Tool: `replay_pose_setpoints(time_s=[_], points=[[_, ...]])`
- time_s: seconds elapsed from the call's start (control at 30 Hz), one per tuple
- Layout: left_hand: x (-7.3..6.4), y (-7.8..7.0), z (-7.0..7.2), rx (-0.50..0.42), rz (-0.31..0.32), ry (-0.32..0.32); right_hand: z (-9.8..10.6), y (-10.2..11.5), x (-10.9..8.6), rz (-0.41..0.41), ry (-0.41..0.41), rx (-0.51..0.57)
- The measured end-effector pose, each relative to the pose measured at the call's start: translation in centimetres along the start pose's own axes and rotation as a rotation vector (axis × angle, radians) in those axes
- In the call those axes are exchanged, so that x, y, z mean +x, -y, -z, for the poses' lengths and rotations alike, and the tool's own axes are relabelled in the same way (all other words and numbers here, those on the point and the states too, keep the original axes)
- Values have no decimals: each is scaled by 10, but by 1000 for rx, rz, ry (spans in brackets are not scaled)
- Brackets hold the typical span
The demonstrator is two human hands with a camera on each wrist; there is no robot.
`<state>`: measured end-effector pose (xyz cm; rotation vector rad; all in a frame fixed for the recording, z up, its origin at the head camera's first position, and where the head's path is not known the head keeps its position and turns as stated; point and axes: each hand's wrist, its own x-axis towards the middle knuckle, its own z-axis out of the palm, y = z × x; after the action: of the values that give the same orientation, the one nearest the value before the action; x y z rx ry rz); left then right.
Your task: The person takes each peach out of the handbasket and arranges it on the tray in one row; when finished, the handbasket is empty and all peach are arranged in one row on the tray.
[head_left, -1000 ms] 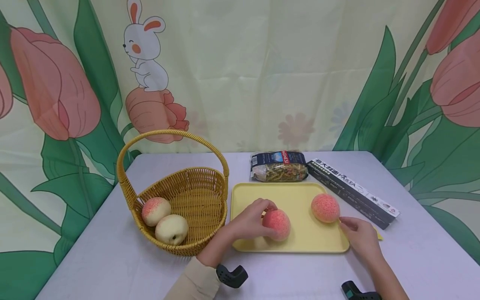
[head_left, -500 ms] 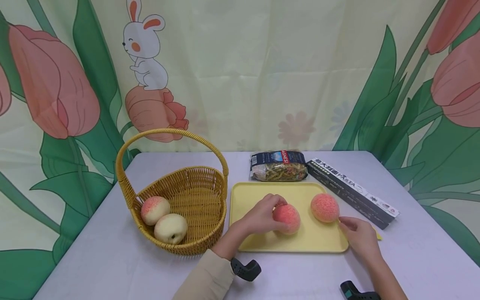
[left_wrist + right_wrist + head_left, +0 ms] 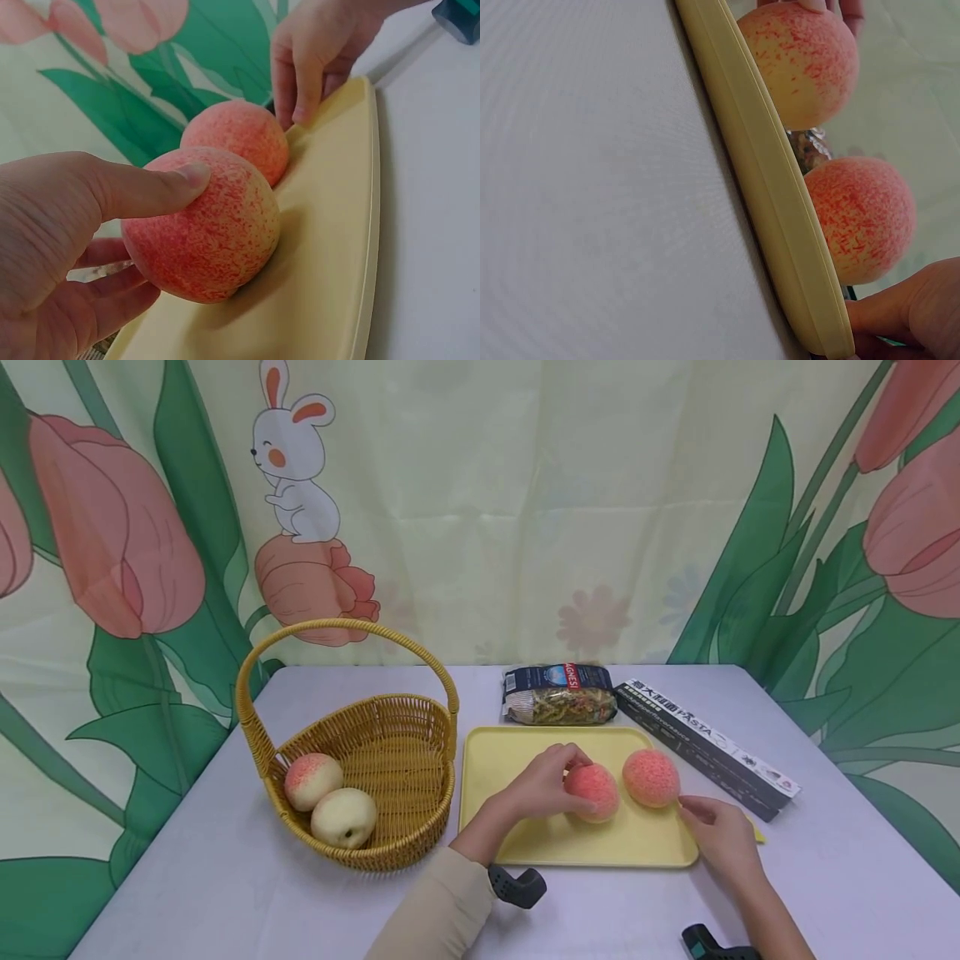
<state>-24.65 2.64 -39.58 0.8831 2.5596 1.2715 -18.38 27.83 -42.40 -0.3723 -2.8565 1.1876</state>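
Note:
My left hand [image 3: 542, 787] holds a pink, red-speckled peach [image 3: 597, 793] over the yellow tray [image 3: 637, 845]. In the left wrist view, the thumb lies across the top of this peach [image 3: 210, 240] and the fingers are behind and below it. A second pink peach [image 3: 651, 778] rests at the tray's right side, close to the held one. At the tray's right edge, my right hand [image 3: 722, 839] pinches the rim between thumb and fingers, beside the second peach. The fingertips there are partly hidden in the right wrist view.
To the left stands a wicker basket [image 3: 408, 777] with a tall handle, holding two pale peaches [image 3: 343, 818]. Behind the tray lie a bag of pasta [image 3: 558, 695] and a long black pasta box [image 3: 705, 747]. A small yellow thing [image 3: 759, 835] shows past my right hand.
My left hand has carried its peach rightward across the tray, toward the second peach. The right hand has stayed at the tray's edge.

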Motion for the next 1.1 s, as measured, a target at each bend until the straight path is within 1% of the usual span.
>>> replay_pose_setpoints(time_s=[0.27,0.5,0.73,0.93,1.1], points=[[6,-2,-3,9,10,2,0,-1,-4,31,-12,7],[14,-5,-4,53,14,-1,0,1,-4,48,-20,5],[20,-10,-4,92,29,6,-1,1,-3,44,-19,-5],[22,-12,-4,90,36,8,-1,0,-2,52,-25,-9],[20,-13,-8,103,43,8,1,0,-3,61,-23,-6]])
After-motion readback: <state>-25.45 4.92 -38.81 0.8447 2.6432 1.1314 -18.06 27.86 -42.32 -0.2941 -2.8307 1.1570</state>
